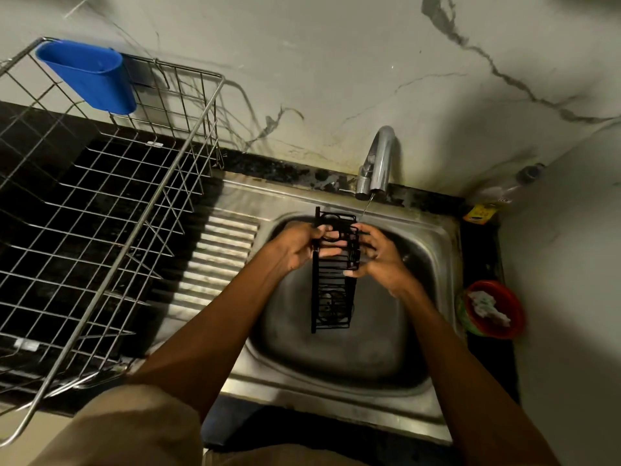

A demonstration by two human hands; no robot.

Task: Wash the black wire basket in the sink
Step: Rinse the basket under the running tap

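Observation:
The black wire basket (pixel 331 290) is long and narrow and hangs upright over the steel sink (pixel 339 361). My left hand (pixel 297 247) grips its upper left side, fingers curled through the wires. On the upper right side, my right hand (pixel 378 252) holds the basket, thumb and fingers wrapped round the frame. A thin stream of water runs from the chrome tap (pixel 378 163) onto the basket's top right corner. The basket's lower end hangs free above the drain.
A large steel wire dish rack (pixel 111 210) stands on the black counter to the left, with a blue plastic cup holder (pixel 89 77) clipped to its rear rim. A ribbed drainboard (pixel 218 260) lies between rack and sink. A red bowl (pixel 492 309) with a cloth sits at right.

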